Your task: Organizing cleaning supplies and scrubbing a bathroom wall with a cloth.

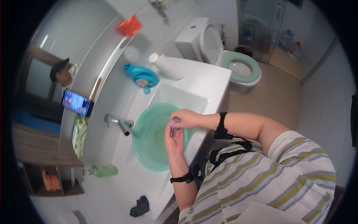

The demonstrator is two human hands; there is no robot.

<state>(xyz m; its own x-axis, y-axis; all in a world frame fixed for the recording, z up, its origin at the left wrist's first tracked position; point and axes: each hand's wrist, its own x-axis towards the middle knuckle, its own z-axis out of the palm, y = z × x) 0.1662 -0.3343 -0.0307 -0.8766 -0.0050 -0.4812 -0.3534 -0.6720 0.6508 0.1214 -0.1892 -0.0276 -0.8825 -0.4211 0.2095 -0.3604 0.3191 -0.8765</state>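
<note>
A small crumpled lilac cloth (173, 124) is pinched between my two hands above the near side of a turquoise plastic basin (140, 143). My right hand (186, 118) closes its fingers on the cloth from above. Palm turned up, my left hand (174, 142) grips the cloth's lower part with its fingertips. My fingers hide some of the cloth, so its exact kind does not show. The basin sits in the white sink (194, 101), under the chrome faucet (118, 122), and appears to hold water.
A blue detergent bottle (143, 77) and a white paper roll (166, 67) stand beyond the basin. A phone (77, 102) and a green wipes pack (79, 136) rest on the ledge. A green soap bottle (104, 171) and dark cloth (140, 206) lie leftward; a toilet (240, 65) stands right.
</note>
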